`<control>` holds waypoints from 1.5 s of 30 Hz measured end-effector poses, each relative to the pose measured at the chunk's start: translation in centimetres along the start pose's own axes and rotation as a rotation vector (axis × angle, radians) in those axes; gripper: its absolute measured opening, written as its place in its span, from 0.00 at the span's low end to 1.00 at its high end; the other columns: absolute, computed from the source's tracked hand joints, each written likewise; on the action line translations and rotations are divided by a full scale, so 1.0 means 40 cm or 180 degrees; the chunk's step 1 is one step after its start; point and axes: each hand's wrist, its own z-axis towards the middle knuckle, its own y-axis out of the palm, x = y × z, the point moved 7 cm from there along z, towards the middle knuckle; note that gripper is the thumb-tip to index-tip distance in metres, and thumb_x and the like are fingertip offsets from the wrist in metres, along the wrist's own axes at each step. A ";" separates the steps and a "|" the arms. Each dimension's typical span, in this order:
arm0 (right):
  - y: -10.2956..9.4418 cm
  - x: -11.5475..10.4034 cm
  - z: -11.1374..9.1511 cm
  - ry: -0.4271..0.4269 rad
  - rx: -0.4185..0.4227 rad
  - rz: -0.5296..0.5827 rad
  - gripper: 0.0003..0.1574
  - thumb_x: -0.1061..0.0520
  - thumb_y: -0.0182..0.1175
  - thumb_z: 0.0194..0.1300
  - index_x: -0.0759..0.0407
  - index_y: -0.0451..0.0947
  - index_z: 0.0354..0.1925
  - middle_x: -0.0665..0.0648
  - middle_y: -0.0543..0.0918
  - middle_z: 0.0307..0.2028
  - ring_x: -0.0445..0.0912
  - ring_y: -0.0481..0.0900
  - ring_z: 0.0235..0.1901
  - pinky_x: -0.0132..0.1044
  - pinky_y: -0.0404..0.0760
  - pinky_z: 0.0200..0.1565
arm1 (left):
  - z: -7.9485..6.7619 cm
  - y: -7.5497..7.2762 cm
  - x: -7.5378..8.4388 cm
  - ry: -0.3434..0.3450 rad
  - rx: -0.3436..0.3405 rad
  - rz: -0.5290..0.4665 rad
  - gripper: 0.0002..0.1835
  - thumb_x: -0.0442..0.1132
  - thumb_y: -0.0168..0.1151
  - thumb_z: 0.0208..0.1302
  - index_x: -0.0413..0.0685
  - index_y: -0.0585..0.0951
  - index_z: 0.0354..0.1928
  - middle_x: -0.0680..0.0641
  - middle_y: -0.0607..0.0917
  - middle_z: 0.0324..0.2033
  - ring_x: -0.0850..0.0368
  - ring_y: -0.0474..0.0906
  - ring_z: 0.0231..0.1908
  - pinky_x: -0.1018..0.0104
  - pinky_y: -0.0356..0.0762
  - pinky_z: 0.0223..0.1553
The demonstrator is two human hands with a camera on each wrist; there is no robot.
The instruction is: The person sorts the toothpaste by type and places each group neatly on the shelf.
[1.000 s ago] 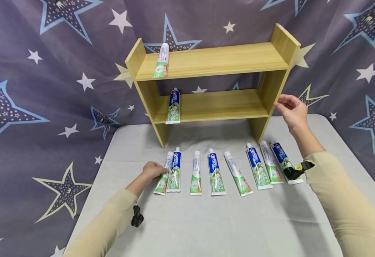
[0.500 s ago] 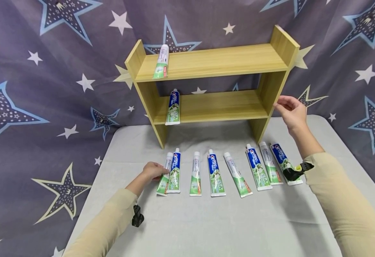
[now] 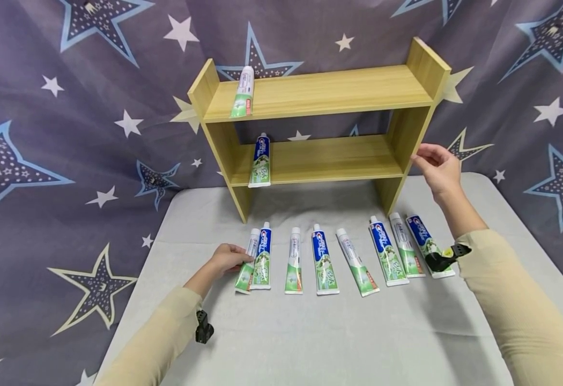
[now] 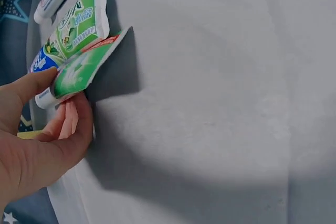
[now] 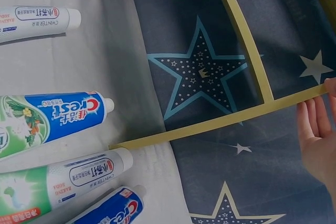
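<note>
Left hand [image 3: 227, 258] pinches a white-green tube [image 3: 244, 277], blue tube [image 3: 262, 260] crowding its three o'clock; right hand [image 3: 439, 169] grips the shelf [image 3: 322, 159].

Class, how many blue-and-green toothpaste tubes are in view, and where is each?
5: one tube on the lower shelf; four on the table, second, fourth, sixth and eighth in the row from the left. A wrist camera partly covers the eighth; none seem fully hidden.
</note>
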 end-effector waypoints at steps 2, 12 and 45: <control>0.002 0.000 0.000 0.0015 -0.0023 0.0067 0.14 0.67 0.65 0.57 0.46 0.81 0.32 0.37 0.83 0.26 0.31 0.78 0.31 0.15 0.77 0.34 | -0.001 -0.004 0.002 0.0047 -0.0039 -0.0004 0.18 0.36 0.69 0.55 0.34 0.77 0.45 0.50 0.78 0.31 0.61 0.76 0.29 0.68 0.85 0.36; 0.002 0.004 -0.004 0.0083 -0.0043 0.0259 0.14 0.69 0.65 0.56 0.48 0.81 0.32 0.38 0.83 0.26 0.31 0.78 0.30 0.15 0.78 0.33 | -0.010 -0.031 0.013 -0.0003 -0.0498 -0.0406 0.24 0.38 0.64 0.61 0.30 0.74 0.56 0.56 0.82 0.25 0.67 0.77 0.26 0.77 0.81 0.31; 0.000 0.001 -0.006 0.0027 -0.0003 0.0188 0.15 0.69 0.65 0.56 0.47 0.81 0.31 0.38 0.83 0.25 0.31 0.79 0.30 0.15 0.78 0.33 | -0.131 0.021 0.192 0.0311 -0.1261 -0.0542 0.15 0.33 0.60 0.64 0.32 0.75 0.50 0.55 0.85 0.27 0.65 0.83 0.30 0.73 0.85 0.37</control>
